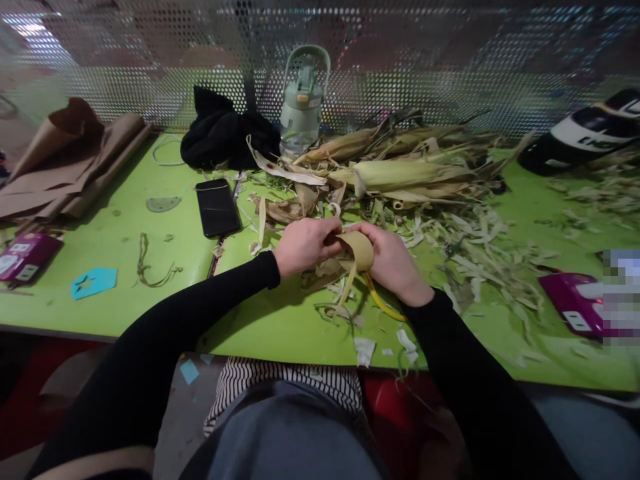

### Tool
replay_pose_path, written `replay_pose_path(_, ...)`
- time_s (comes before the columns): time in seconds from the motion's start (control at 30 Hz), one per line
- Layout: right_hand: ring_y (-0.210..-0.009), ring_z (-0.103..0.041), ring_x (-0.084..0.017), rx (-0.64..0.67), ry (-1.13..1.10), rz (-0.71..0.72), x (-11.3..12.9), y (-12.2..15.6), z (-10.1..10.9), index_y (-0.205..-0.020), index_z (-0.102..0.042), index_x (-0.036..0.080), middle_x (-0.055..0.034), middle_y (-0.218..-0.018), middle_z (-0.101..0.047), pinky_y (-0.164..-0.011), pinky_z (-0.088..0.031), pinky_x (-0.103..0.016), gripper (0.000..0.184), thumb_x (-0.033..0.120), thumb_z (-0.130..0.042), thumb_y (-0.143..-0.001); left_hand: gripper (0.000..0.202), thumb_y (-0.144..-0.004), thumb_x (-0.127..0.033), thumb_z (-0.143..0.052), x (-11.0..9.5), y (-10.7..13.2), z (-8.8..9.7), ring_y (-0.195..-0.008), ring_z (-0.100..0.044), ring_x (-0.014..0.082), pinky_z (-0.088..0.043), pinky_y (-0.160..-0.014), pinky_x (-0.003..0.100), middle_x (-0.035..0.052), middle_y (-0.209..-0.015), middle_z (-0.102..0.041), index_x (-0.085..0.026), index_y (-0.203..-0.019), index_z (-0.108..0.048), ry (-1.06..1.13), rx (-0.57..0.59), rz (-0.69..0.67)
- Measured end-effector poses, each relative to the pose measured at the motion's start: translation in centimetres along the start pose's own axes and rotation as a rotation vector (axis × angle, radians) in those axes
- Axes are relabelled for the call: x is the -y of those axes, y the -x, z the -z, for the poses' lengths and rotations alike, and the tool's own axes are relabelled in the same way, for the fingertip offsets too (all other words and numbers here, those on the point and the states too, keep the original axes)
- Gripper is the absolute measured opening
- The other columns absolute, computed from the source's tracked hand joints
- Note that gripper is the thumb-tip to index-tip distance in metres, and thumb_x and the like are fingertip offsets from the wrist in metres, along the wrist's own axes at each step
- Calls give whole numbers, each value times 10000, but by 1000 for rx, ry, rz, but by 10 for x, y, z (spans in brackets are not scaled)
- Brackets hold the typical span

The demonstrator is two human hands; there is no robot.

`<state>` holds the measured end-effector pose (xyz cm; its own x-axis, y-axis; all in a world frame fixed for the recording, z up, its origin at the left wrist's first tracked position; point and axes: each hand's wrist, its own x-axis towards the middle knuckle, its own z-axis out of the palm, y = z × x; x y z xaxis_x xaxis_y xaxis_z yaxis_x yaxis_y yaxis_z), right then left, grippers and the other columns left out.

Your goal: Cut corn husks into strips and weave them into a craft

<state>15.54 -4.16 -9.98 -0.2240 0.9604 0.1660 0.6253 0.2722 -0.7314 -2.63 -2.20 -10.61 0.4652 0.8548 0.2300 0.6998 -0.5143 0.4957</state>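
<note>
Over the near middle of the green table, my left hand (307, 247) and my right hand (393, 260) meet at a pale tan strip (361, 250) bent into a loop, which looks like corn husk. Both sets of fingers are closed on it, the right ones round its far side. A narrow end of the strip hangs down between the hands. Below my right hand lies a curved yellow band (381, 301), partly hidden. Dry husk scraps (325, 273) lie beneath my hands. Just beyond is a heap of corn husks (400, 175), some green, some brown.
A black phone (217, 208), a blue paper piece (94, 283) and brown paper (75, 160) lie left. Behind are a black cloth (225, 133) and a green bottle (301, 110). Shredded husk (490, 257), a purple device (573, 303) and a black bottle (575, 137) lie right.
</note>
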Motion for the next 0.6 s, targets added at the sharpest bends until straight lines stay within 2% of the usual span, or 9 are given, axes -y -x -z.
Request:
replay_pose_path(0.2,-662,-591,-196,-74,-15,49,3,1,-6,-852,-644,214,-29,-749,-714,-611,-406,-299,123,209,-620,-731,200,-929,-337,-538,-3,0,1,-769,-656,233,-362,-634,300,94,-910,-721,-178,-988,-643,-69,-29,11)
replay_pose_path(0.3,-696,-608,-201,-76,-87,40,2,0,-10,-858,-647,211,-39,-793,-729,-642,-434,-310,103,234,-620,-761,190,-917,-323,-576,1,-3,3,-741,-637,209,-351,-631,286,79,-874,-720,-165,-996,-644,13,-29,17)
replay_pose_path(0.47,-689,-595,-181,-121,-142,10,-1,-2,-10,-827,-646,208,-29,-786,-717,-646,-442,-305,143,336,-685,-776,125,-872,-205,-620,5,-6,4,-704,-597,143,-355,-635,235,46,-843,-720,-142,-973,-659,200,-22,33)
replay_pose_path(0.6,-676,-595,-176,-172,-172,-23,2,-3,-12,-799,-646,214,-24,-765,-708,-636,-449,-307,201,408,-697,-813,90,-868,-174,-592,2,-5,4,-675,-565,129,-347,-630,235,37,-798,-711,-140,-878,-675,226,-15,18)
